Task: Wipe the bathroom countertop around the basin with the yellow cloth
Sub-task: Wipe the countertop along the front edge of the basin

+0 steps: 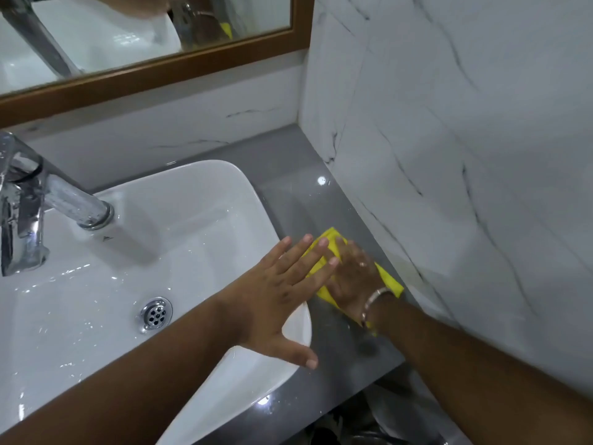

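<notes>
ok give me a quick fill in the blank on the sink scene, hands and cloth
1. The right hand presses the ____ cloth flat on the grey countertop.
2. The cloth lies between the white basin and the ____ wall.
3. The left hand has its fingers spread, reaching over the basin's ____.
4. A bracelet sits on the ____ wrist.

Missing words: yellow; marble; rim; right

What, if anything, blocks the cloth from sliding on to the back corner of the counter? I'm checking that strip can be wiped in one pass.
Nothing visible does. The yellow cloth lies under both hands on the grey countertop, and the strip between basin and marble wall is bare up to the corner.
</notes>
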`<state>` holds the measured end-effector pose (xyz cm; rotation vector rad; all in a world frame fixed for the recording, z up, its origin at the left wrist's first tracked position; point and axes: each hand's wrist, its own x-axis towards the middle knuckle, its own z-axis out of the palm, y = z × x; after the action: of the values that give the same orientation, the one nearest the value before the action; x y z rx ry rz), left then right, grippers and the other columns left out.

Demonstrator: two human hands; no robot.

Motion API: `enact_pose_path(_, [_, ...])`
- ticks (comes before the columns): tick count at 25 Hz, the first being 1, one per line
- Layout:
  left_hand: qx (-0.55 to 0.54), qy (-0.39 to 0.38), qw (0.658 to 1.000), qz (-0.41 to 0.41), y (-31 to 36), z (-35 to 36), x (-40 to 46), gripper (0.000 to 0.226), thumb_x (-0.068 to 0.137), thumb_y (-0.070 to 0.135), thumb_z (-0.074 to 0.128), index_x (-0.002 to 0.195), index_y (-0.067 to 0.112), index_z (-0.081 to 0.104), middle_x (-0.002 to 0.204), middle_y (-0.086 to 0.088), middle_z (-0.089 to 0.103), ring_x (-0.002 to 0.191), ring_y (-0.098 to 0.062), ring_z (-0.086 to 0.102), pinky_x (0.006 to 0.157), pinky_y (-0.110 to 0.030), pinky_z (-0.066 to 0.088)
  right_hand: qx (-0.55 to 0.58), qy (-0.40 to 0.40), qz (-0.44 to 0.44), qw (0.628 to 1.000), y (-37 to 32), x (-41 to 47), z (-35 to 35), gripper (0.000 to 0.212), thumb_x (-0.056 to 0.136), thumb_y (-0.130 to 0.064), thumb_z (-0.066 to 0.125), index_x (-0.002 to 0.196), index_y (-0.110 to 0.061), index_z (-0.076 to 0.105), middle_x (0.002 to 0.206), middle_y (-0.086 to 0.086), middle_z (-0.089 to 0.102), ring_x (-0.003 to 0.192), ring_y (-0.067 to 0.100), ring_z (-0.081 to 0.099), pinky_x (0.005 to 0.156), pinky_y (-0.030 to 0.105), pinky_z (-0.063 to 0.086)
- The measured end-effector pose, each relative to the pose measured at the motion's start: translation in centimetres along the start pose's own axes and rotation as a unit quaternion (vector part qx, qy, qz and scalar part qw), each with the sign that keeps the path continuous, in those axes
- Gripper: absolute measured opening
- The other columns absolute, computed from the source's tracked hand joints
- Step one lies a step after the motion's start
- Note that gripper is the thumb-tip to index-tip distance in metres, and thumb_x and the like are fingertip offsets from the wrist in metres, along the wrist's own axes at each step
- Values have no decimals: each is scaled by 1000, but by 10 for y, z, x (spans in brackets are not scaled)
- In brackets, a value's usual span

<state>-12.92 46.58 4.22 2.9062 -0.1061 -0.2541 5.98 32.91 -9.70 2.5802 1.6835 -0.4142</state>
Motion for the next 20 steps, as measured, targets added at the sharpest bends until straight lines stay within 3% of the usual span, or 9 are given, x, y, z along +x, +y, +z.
enact_pose_path(3, [9, -7, 1000, -7, 1, 0, 0, 125, 70, 90, 44, 154, 19, -15, 162, -8, -22, 147, -26, -26, 120, -54, -8, 18, -33, 69, 997, -7, 85, -18, 71, 92, -57, 26, 150, -28, -4, 159, 9, -12, 145, 38, -4, 116, 52, 3])
enact_pose_path(5, [2, -5, 1000, -4, 2, -2, -1, 123, 70, 89, 43, 154, 19, -14, 162, -7, -21, 148, -27, -25, 120, -57, -4, -6, -35, -5, 999, -19, 91, -13, 69, 92, -53, 25, 150, -24, 1, 160, 12, -7, 144, 40, -1, 116, 52, 5])
enact_pose_path(8, [-12, -3, 1000, -7, 2, -1, 0, 124, 70, 86, 49, 155, 18, -10, 163, -6, -20, 148, -27, -25, 119, -58, -4, -23, -17, -148, 989, -14, 30, 20, 63, 94, -50, 25, 150, -24, 11, 159, 7, 11, 143, 37, 17, 114, 51, 20])
enact_pose_path(10, [-10, -2, 1000, -10, 2, -1, 2, 127, 69, 87, 51, 155, 17, -10, 163, -6, -20, 147, -26, -27, 120, -55, -7, -20, 2, -96, 995, 4, 12, 23, 64, 95, -54, 13, 150, -23, 4, 159, 11, 15, 142, 37, 22, 110, 55, 27])
enact_pose_path(12, [-6, -4, 1000, -11, 2, -2, 1, 128, 68, 88, 49, 155, 15, -12, 163, -8, -20, 147, -26, -27, 120, -53, -8, 11, 15, 21, 1000, 4, 40, -1, 67, 93, -55, 1, 150, -20, 8, 158, 14, 17, 140, 42, 24, 110, 58, 27])
enact_pose_path(15, [5, -9, 1000, -18, 1, -1, 1, 129, 68, 90, 45, 154, 12, -12, 162, -10, -20, 147, -26, -27, 121, -51, -9, 92, -38, 92, 991, -24, 99, -37, 67, 96, -48, 27, 150, -17, 2, 160, 13, -4, 145, 38, 1, 117, 48, 5])
enact_pose_path(16, [5, -12, 1000, -19, 2, -2, 0, 129, 69, 91, 43, 154, 11, -12, 162, -10, -21, 147, -26, -27, 121, -51, -8, 117, -52, 74, 989, -35, 96, -38, 68, 96, -40, 39, 150, -12, 9, 159, 16, 4, 145, 38, 6, 118, 46, 7])
enact_pose_path(18, [4, -18, 1000, -19, 4, -2, 0, 128, 70, 90, 41, 154, 10, -11, 162, -11, -21, 147, -26, -27, 121, -52, -5, 80, -49, -54, 994, -37, 41, -23, 63, 91, -32, 53, 144, -6, 30, 154, 21, 25, 142, 38, 20, 117, 46, 15])
enact_pose_path(20, [2, -11, 1000, -24, 4, -3, -3, 128, 70, 90, 42, 154, 8, -9, 162, -12, -20, 147, -27, -26, 121, -53, -2, -15, -25, -188, 982, -24, -35, -3, 63, 91, -41, 44, 147, -14, 29, 156, 17, 20, 142, 37, 19, 115, 50, 18])
